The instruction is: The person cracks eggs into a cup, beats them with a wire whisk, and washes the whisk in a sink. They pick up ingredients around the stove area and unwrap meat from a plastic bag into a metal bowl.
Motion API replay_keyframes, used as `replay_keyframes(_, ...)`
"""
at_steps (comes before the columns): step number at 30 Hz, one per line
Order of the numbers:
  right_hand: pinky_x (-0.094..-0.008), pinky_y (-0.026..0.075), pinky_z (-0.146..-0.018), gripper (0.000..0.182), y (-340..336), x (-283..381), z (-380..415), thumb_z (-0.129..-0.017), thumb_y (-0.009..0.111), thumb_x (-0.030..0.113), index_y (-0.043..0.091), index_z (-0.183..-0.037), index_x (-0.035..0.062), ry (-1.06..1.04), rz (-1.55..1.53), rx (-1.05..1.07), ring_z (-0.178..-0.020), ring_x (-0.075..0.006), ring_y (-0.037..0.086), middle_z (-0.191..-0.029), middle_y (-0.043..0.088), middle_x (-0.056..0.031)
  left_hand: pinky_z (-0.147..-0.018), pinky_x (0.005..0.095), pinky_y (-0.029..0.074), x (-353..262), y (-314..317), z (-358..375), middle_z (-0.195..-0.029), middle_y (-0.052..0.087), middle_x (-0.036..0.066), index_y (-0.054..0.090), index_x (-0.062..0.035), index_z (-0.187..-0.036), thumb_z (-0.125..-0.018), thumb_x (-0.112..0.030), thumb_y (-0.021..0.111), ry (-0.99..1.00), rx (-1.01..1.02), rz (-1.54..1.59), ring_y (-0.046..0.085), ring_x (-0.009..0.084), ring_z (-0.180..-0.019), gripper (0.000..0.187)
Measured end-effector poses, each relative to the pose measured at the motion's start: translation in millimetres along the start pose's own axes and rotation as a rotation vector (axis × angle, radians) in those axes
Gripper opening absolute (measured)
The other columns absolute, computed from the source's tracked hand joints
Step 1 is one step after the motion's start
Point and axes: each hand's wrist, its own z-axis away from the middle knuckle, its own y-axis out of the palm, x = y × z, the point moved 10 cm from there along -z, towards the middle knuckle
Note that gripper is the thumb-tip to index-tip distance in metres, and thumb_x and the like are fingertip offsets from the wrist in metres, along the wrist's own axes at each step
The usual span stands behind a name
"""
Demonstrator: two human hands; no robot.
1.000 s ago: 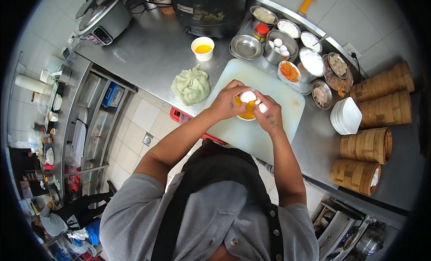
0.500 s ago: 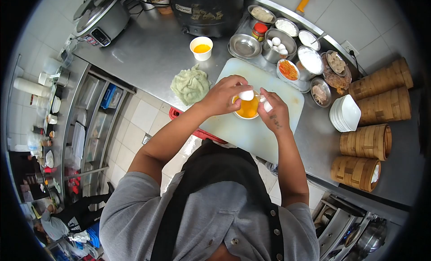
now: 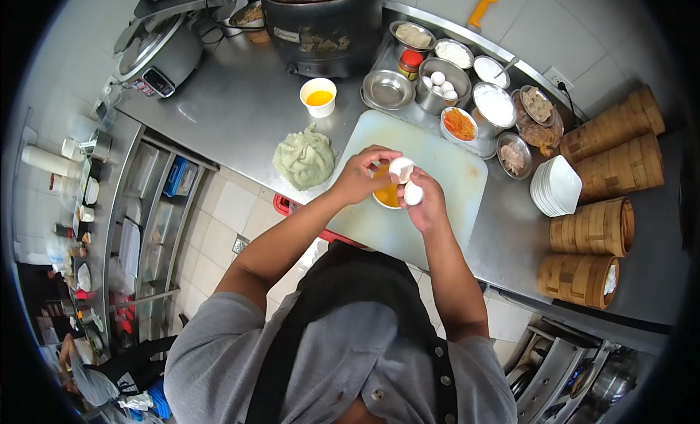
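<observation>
In the head view, the left hand (image 3: 359, 177) pinches one white eggshell half (image 3: 401, 166) and the right hand (image 3: 425, 205) grips the other (image 3: 413, 193), now drawn back together over the yolk-filled small bowl (image 3: 384, 196) at the white cutting board's (image 3: 452, 169) seven o'clock, seemingly emptied.

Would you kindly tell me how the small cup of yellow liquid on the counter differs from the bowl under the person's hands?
The cup stands alone on the bare steel counter; the bowl sits on the white cutting board. The cup is in full view; the bowl is mostly hidden by the left hand and right hand. Both hold yellow-orange liquid.
</observation>
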Motion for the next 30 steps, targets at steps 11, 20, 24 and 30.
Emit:
replay_keyframes(11,-0.0279,0.049,-0.052,0.056,-119,61,157,-0.079,0.057,0.016,0.042,-0.127,-0.0084,-0.215,-0.144,-0.141,-0.087,-0.0268,0.062,-0.108,0.058,-0.0275,-0.077,0.0244,0.046,-4,27,-140,-0.096,0.066,0.003,0.064,-0.0038,-0.107,-0.082,-0.016,0.066,-0.019,0.024,-0.179,0.059,0.0112,-0.084,0.028)
replay_keyframes(20,-0.0246,0.044,-0.042,0.036,-357,-77,380,-0.080,0.059,0.025,0.052,-0.109,0.0042,-0.057,-0.275,-1.010,-0.058,-0.0150,0.057,-0.096,0.063,-0.0164,-0.079,0.0367,0.050,101,67,-311,-0.097,0.067,0.013,0.067,-0.0070,-0.101,-0.073,-0.032,0.066,-0.064,0.299,-1.151,0.065,0.0260,-0.092,0.038)
replay_keyframes(24,-0.0256,0.045,-0.044,0.027,-429,-142,367,-0.080,0.060,0.025,0.053,-0.099,0.0071,-0.050,-0.538,-1.029,-0.061,-0.0163,0.058,-0.087,0.064,-0.0125,-0.083,0.0395,0.049,77,83,-317,-0.099,0.067,0.015,0.067,-0.0077,-0.102,-0.068,-0.035,0.069,-0.283,0.400,-1.499,0.063,0.0294,-0.095,0.044)
replay_keyframes(30,-0.0260,0.041,-0.050,0.017,-480,-120,345,-0.087,0.055,0.025,0.051,-0.095,0.0100,-0.293,-0.610,-1.184,-0.067,-0.0187,0.054,-0.084,0.056,-0.0081,-0.082,0.0330,0.049,147,99,-359,-0.099,0.067,0.014,0.066,-0.0049,-0.104,-0.065,-0.030,0.071,0.058,0.490,-1.167,0.064,0.0268,-0.092,0.046)
